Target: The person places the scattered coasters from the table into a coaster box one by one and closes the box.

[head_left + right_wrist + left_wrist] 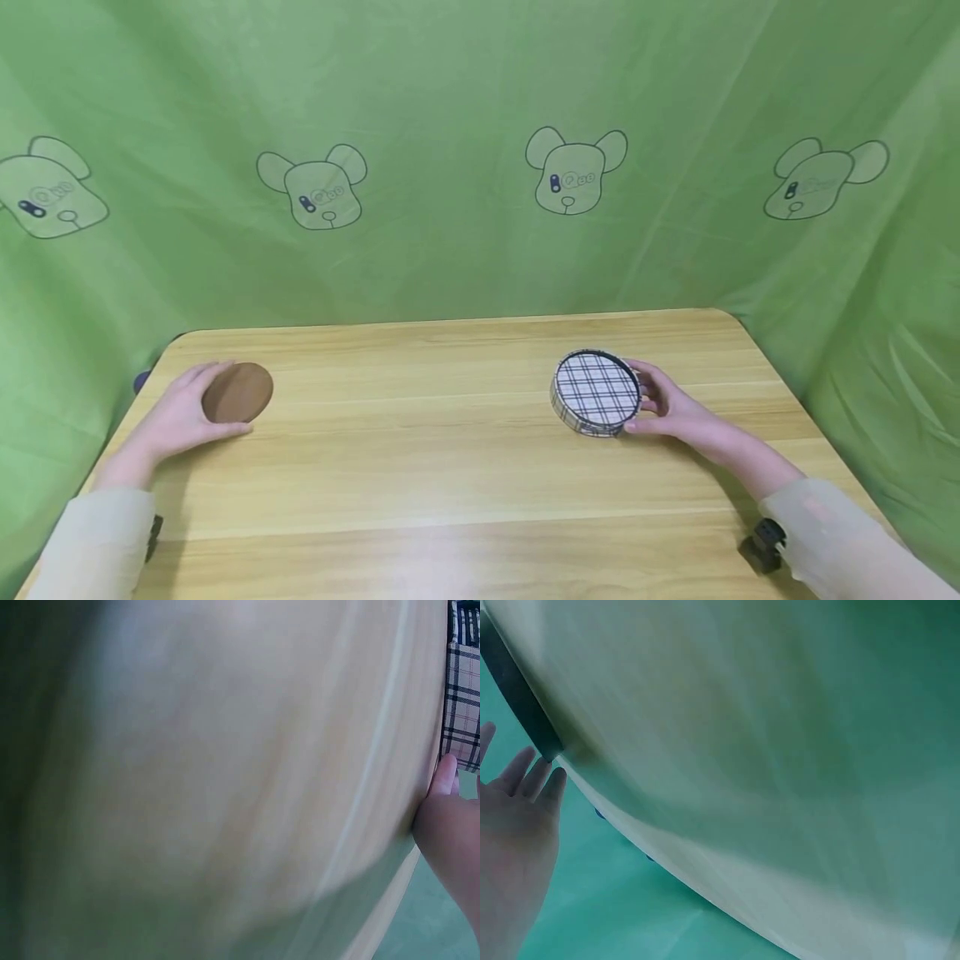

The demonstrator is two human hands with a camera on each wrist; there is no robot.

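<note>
At the left of the table, my left hand (176, 414) spans a round brown thing (238, 393) with a wood-like top, thumb on the near side and fingers on the far side. The left wrist view shows its dark side wall (516, 682), with the fingertips of the left hand (517, 832) right at its edge. On the right, a round box (597, 390) in white-and-black plaid is held from its right side by my right hand (671, 408). Its plaid wall (461, 705) shows in the right wrist view, the thumb (444, 776) against its lower edge.
A light wooden table (420, 467) with rounded far corners lies under both hands. Green cloth (450, 250) with printed bear heads hangs behind it and along both sides. Black wrist devices (765, 546) sit at the sleeves.
</note>
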